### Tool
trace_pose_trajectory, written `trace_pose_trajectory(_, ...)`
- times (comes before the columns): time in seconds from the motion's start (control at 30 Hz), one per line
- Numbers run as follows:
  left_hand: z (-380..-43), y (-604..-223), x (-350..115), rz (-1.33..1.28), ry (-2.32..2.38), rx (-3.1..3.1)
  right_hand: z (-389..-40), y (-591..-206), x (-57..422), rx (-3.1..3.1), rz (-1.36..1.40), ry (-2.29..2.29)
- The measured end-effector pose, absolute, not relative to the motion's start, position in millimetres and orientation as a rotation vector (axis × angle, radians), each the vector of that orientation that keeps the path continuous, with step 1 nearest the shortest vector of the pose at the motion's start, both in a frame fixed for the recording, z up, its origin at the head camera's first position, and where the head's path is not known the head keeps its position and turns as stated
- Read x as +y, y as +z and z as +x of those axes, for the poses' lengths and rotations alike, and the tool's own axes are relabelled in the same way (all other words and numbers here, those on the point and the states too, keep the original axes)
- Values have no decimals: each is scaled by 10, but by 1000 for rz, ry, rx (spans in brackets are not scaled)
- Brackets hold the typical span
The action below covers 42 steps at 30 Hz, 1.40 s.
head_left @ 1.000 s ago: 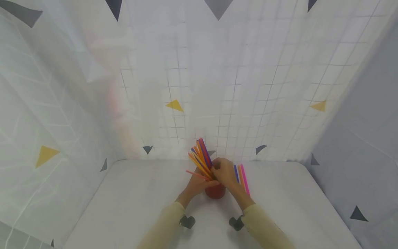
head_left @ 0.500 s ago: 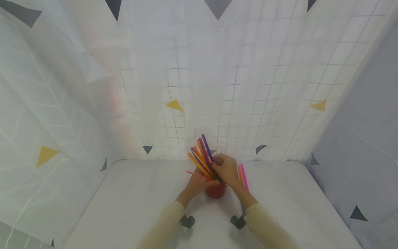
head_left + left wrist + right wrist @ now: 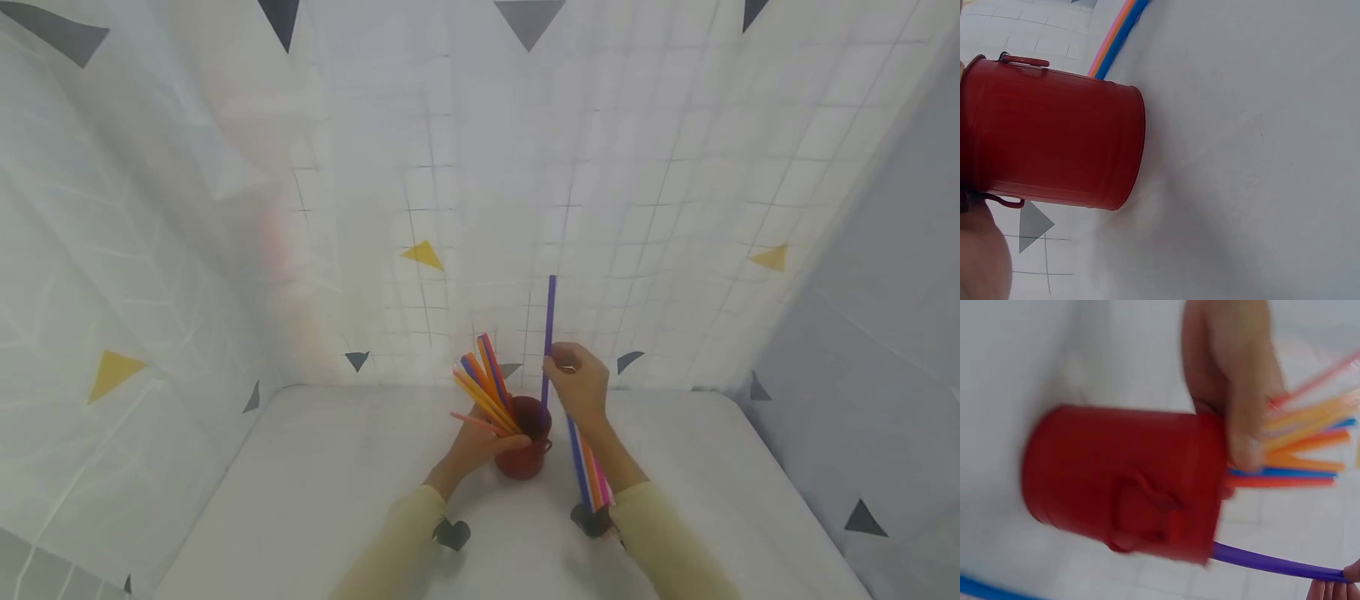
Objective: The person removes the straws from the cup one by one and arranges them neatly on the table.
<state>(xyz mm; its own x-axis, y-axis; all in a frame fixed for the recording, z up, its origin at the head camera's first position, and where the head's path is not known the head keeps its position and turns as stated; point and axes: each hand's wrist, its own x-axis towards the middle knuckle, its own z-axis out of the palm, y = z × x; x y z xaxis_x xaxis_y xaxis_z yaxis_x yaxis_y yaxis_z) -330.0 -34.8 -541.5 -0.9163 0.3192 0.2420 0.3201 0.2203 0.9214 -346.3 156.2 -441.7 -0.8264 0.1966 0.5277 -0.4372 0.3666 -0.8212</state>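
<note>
A small red metal bucket (image 3: 517, 463) with side handles stands on the table, gripped at its rim by my left hand (image 3: 474, 443). The left thumb lies across the rim, against a bundle of drinking straws (image 3: 489, 392) in orange, yellow, red and blue that leans left out of the bucket. My right hand (image 3: 582, 382) pinches a purple straw (image 3: 551, 312) near its middle. That straw stands almost upright, its lower end inside the bucket's right side. In the right wrist view the purple straw (image 3: 1272, 561) comes out of the bucket's mouth, apart from the bundle.
Several straws (image 3: 587, 467) in blue, orange and pink lie side by side on the white table (image 3: 337, 500), right of the bucket and partly under the right forearm. White sheets with grid lines and triangles (image 3: 423, 255) enclose the back and sides.
The right hand has drawn the purple straw away from the bundle, rightward and up, and it now stands nearly upright. The bucket's opening has come into view. The left hand keeps its place.
</note>
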Motion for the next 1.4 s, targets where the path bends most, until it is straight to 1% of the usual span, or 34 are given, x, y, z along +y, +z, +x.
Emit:
trace_pose_trajectory(0.23,-3305,-5445,-347,-591,-1836,-2493,-3456,-4102,1815,-2033,135,1484)
trace_pose_trajectory(0.37,-3295,-5430,-347,-582,-1851,-2491,-3476,-4079,1954,-2076,87,1432)
trace_pose_trajectory(0.5,-3305,-5450,-355,-576,-1849,-2492,-3496,-4231,2084,-2131,-3,1387)
trace_pose_trajectory(0.73,-3328,-5482,-354,-599,-1822,-2502,-3501,-4655,2320,-2250,-164,1358)
trace_pose_trajectory(0.93,-3327,-5484,-343,-610,-1815,-2509,-3465,-4901,2459,-2424,-261,1345)
trace_pose_trajectory(1.1,-3318,-5457,-338,-590,-1809,-2524,-3427,-5071,2549,-2541,-267,1305)
trace_pose_trajectory(1.4,-3285,-5373,-328,-631,-1875,-2469,-3349,-5354,2648,-2704,-249,1219)
